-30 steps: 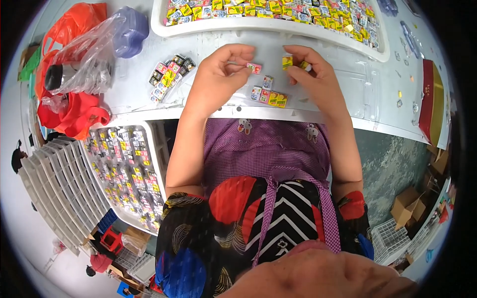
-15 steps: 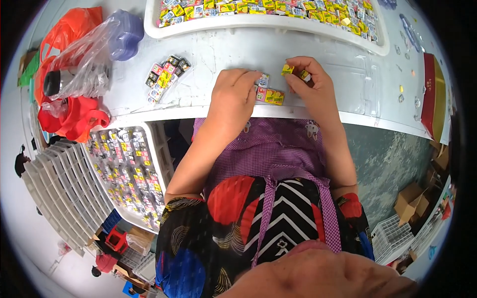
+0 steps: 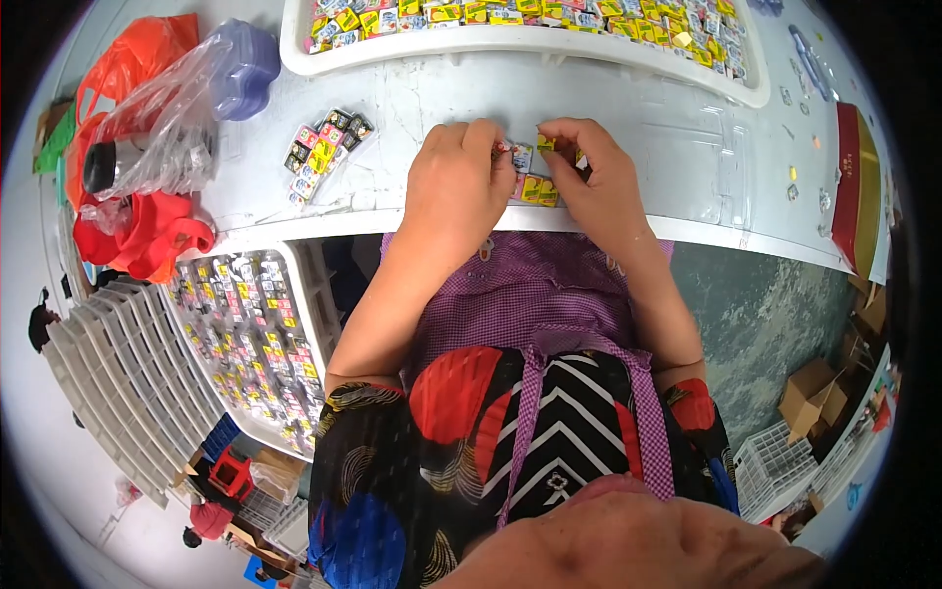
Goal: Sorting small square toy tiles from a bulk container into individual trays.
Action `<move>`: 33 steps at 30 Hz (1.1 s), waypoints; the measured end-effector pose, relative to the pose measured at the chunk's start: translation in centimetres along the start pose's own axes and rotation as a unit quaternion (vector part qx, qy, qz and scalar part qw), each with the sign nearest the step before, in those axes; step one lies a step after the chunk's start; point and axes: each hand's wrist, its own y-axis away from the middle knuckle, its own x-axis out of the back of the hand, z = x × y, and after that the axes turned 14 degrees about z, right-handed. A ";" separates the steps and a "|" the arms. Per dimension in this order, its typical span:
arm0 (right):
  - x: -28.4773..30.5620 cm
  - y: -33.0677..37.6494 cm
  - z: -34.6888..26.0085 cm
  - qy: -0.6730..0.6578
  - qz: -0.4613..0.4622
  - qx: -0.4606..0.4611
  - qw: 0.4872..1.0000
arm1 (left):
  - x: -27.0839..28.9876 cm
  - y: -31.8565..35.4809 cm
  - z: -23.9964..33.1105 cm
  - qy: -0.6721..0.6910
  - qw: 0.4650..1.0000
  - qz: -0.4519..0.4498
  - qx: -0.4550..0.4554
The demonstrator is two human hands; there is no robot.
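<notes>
My left hand [image 3: 458, 187] rests on the white table [image 3: 638, 118], its fingertips pinching a small red and white packet [image 3: 503, 147]. My right hand [image 3: 597, 177] pinches a small yellow packet [image 3: 546, 143] right beside it. Between and under the two hands lies a short row of small packets [image 3: 536, 188], yellow and pink, near the table's front edge. Part of that row is hidden by my fingers.
A white tray [image 3: 510, 37] of several colourful packets stands at the back. A loose bunch of packets [image 3: 326, 149] lies to the left. Red and clear plastic bags [image 3: 137, 147] sit far left, a second packet tray [image 3: 245, 344] lower left, a red box [image 3: 854, 187] at right.
Both hands have drawn closer together and toward the table's front edge, over the row of packets. The fingertips now nearly meet.
</notes>
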 end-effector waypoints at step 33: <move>0.4 -0.5 1.5 -0.053 0.064 -0.009 0.997 | -0.5 -20.2 -4.7 -0.127 0.989 -0.031 -0.064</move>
